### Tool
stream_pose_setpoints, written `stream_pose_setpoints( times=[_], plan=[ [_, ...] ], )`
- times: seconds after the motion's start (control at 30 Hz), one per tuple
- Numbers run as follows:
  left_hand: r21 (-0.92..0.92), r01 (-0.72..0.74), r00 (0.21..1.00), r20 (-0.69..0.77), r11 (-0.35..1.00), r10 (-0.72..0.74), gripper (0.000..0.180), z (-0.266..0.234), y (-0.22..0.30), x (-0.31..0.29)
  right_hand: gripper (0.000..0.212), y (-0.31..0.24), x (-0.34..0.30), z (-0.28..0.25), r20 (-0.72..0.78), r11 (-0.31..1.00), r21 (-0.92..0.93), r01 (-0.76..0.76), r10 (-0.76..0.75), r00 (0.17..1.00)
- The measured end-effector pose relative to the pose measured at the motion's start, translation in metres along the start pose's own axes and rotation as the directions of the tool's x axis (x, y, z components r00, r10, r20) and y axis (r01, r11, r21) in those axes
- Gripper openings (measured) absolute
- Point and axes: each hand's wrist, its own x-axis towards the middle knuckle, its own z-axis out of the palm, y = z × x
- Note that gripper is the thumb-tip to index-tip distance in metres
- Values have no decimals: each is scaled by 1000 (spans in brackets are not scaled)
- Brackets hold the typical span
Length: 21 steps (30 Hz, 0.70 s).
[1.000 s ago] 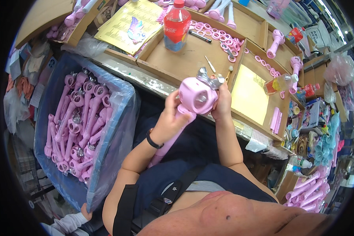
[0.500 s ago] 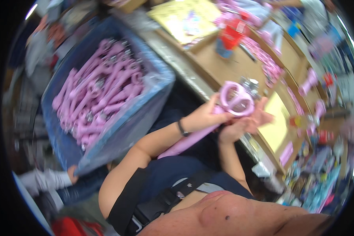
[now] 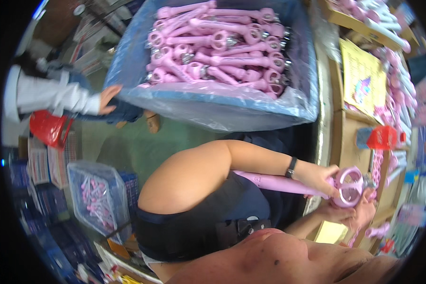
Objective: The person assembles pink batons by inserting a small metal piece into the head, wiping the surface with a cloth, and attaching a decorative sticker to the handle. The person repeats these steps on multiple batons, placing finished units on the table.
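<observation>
A long pink plastic wand (image 3: 288, 183) with a round, open-ringed head lies slanting across my front at the right, its handle end near my waist. My left hand (image 3: 319, 180), with a dark band at the wrist, wraps round the wand just below the head. Under and beside that head is my right hand (image 3: 357, 213), its fingers curled up against the rings and a silvery piece (image 3: 368, 182) at the tip. Part of the right palm is hidden behind the wand.
A blue bin (image 3: 213, 102) lined with clear plastic holds many similar pink wands. A cardboard tray (image 3: 349, 135) on the bench carries pink chains and a red-and-blue container (image 3: 378, 137). Another person's hand (image 3: 110, 99) rests at the bin's corner. A smaller lined bin (image 3: 75, 182) stands lower left.
The view has turned, so the blue bin now lies at the top middle and my hands at the right. My right fingers, spread before, are now curled closer round the wand's head.
</observation>
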Motion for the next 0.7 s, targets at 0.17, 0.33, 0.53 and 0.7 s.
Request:
stream_pose_setpoints(
  times=[0.17, 0.33, 0.53, 0.7],
  plan=[
    [-243, 101, 995, 33, 965, -96, 65, -10, -15, 8, 71, -5, 0, -3, 297, 763, -332, 554, -473, 830],
    [-425, 181, 962, 266, 887, -69, 59, -17, -22, 9, 63, 9, 2, -13, 178, 908, -321, 269, -221, 959],
    [-654, 349, 910, 407, 671, -76, 68, -19, -38, 8, 58, 29, -34, -32, 229, 825, 298, -481, 427, 875],
    [-665, 394, 883, 466, 635, -61, 73, -13, -40, 13, 53, 28, -44, -22, -119, 983, 115, -141, 154, 981]
  ],
)
